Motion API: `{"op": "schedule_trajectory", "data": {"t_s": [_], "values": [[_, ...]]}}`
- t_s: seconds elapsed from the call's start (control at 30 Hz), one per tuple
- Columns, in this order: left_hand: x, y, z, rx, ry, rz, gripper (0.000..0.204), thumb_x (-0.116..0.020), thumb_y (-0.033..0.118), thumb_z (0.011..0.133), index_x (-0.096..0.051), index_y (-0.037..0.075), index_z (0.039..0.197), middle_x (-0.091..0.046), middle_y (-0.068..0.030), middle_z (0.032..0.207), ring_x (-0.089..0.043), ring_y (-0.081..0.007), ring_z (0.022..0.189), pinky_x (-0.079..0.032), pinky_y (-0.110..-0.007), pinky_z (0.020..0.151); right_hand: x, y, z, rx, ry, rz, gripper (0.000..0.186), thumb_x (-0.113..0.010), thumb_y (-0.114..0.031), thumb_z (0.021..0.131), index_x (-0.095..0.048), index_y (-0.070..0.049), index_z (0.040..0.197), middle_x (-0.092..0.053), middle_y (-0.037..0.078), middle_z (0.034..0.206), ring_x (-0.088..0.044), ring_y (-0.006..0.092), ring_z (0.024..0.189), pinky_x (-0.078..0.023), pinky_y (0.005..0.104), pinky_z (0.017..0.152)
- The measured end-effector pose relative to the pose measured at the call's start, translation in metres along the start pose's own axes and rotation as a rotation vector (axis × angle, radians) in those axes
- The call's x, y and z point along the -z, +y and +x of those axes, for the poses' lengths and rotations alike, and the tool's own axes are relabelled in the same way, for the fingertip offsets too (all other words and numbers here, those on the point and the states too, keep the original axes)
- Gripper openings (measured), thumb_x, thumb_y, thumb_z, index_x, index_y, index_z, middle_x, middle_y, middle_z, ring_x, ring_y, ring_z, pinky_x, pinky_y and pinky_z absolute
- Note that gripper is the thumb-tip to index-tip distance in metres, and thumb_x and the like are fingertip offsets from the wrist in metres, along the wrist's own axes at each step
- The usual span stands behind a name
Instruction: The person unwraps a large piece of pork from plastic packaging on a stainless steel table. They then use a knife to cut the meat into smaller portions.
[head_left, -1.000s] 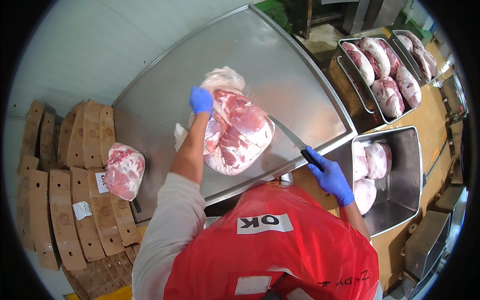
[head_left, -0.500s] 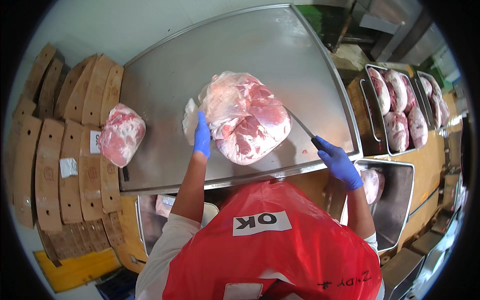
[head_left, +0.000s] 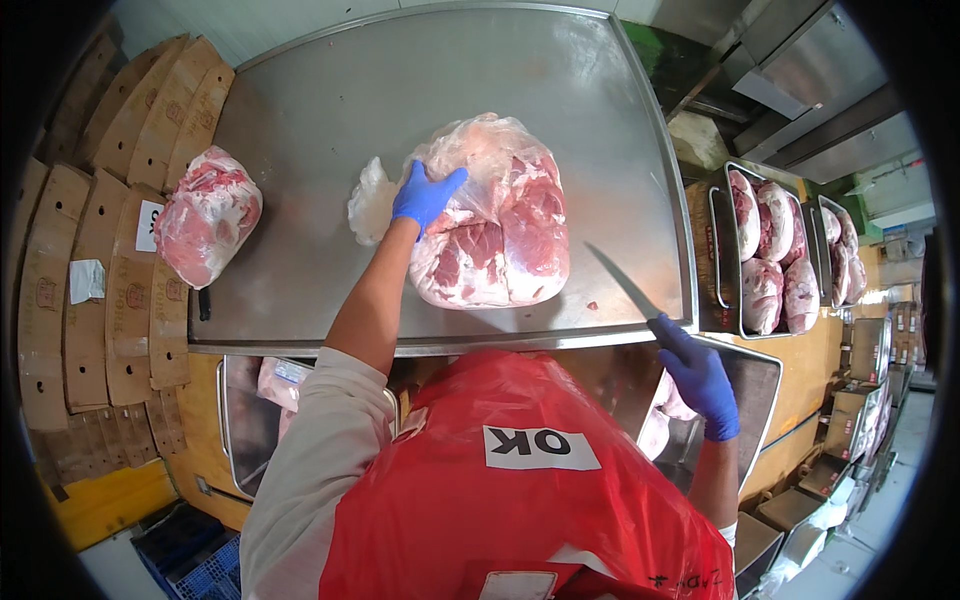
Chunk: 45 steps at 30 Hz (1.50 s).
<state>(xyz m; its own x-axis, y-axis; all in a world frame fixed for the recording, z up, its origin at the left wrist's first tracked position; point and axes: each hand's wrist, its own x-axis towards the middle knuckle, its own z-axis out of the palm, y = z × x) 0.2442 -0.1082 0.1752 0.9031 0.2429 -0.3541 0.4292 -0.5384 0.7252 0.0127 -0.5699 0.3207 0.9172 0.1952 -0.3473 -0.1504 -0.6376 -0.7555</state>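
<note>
A large slab of marbled raw meat (head_left: 505, 245), partly under clear plastic wrap (head_left: 468, 145), lies mid steel tabletop (head_left: 330, 100). My left hand (head_left: 425, 195), in a blue glove, rests on its left part, thumb and fingers apart. A loose clump of plastic (head_left: 370, 200) is beside it. My right hand (head_left: 697, 380), also gloved blue, is closed on the black handle of a long knife (head_left: 620, 278), whose blade points up-left, off the meat's right side. A smaller piece of meat (head_left: 208, 220) sits at the table's left end, near a dark handle (head_left: 204, 304).
Cardboard pieces (head_left: 80, 320) are stacked at left. Steel bins of meat (head_left: 762, 295) stand at right, others below the table's front edge (head_left: 755, 395). A blue crate (head_left: 205, 570) is at lower left, more steel containers (head_left: 850, 420) at far right.
The big meat now sits squarer, with plastic over its upper part. My left hand has moved up onto it. The knife has dropped back from the meat. The view has shifted.
</note>
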Motion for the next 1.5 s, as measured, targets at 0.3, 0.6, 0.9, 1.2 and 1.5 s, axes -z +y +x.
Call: {"op": "schedule_trajectory", "data": {"t_s": [0.3,0.6,0.9,1.2,1.5], "values": [[-0.002,0.006,0.016,-0.084,-0.085,-0.002,0.114,-0.081,0.066,0.08,-0.037,-0.002,0.16,-0.055,-0.0234,0.154,-0.054,-0.0358,0.142,-0.041,-0.041,0.118,-0.018,-0.093,0.04,0.163,0.003,-0.551,0.05,-0.07,-0.02,0.098,-0.063,-0.024,0.147,-0.075,0.02,0.099,-0.073,0.0396,0.086,-0.058,0.0449,0.077],[0.004,0.0,0.018,-0.069,-0.123,-0.008,0.119,-0.076,0.071,0.079,-0.032,0.0,0.164,-0.048,-0.0242,0.16,-0.049,-0.0378,0.147,-0.04,-0.043,0.12,-0.005,-0.149,0.083,0.12,-0.124,-0.737,0.044,-0.066,-0.027,0.1,-0.065,-0.026,0.144,-0.075,0.018,0.09,-0.073,0.0396,0.083,-0.059,0.0482,0.077],[0.01,0.001,0.013,-0.108,-0.131,0.043,0.109,-0.072,0.074,0.082,-0.042,0.0,0.157,-0.059,-0.0258,0.148,-0.057,-0.0408,0.137,-0.044,-0.045,0.116,0.002,-0.223,0.147,0.181,-0.323,-1.011,0.039,-0.068,-0.02,0.096,-0.072,-0.021,0.134,-0.073,0.017,0.083,-0.071,0.0399,0.076,-0.055,0.0482,0.073],[0.007,0.003,0.015,-0.117,-0.063,0.1,0.104,-0.064,0.076,0.085,-0.044,0.002,0.156,-0.062,-0.0258,0.144,-0.061,-0.0417,0.133,-0.047,-0.047,0.112,-0.004,-0.13,0.14,0.206,-0.263,-0.978,0.048,-0.068,-0.025,0.099,-0.06,-0.029,0.147,-0.065,0.013,0.069,-0.068,0.0345,0.062,-0.054,0.0479,0.057],[0.011,0.0,0.029,-0.083,-0.104,0.111,0.107,-0.06,0.076,0.089,-0.036,0.002,0.162,-0.053,-0.025,0.155,-0.052,-0.0419,0.143,-0.04,-0.046,0.119,-0.07,0.059,0.138,0.383,0.047,-0.422,0.06,-0.076,-0.017,0.095,-0.058,-0.03,0.151,-0.07,0.015,0.082,-0.071,0.0334,0.069,-0.058,0.042,0.064]]}}
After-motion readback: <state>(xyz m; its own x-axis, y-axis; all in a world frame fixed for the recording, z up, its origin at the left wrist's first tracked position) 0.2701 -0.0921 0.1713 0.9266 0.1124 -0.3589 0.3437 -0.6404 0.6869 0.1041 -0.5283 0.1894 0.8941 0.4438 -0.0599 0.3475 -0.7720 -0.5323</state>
